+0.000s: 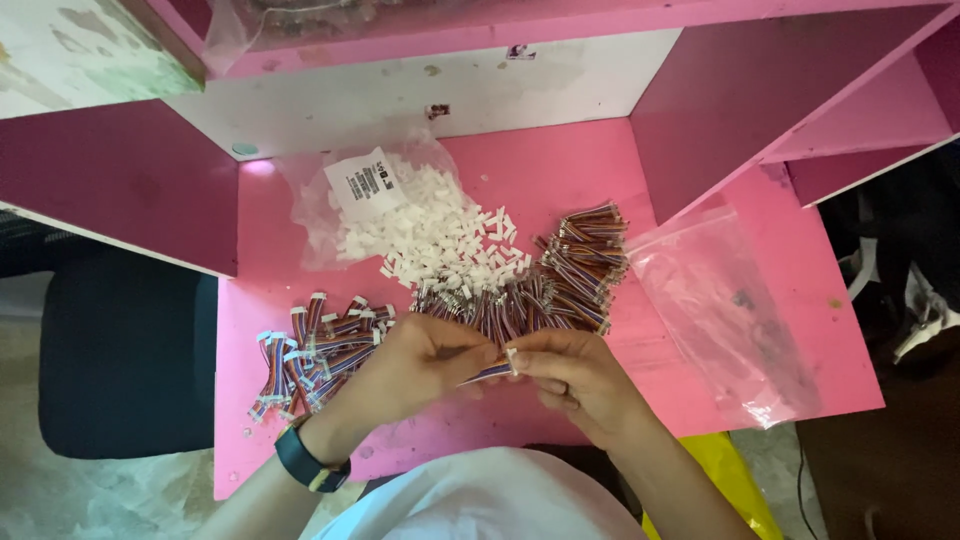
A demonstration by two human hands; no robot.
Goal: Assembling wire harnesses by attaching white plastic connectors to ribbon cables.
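Just above the pink worktop (560, 180), both hands pinch one short ribbon-wire lead (492, 372), left hand (420, 365) fingers closed mid-length, right hand (570, 375) fingers at its white connector end; probably light, limp, best held near the connector.

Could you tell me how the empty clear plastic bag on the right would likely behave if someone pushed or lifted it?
The bag looks thin and wrinkled, so it would probably crumple and flop. It appears empty, so likely very light. Lying flat on the smooth pink desk, it would probably slide easily.
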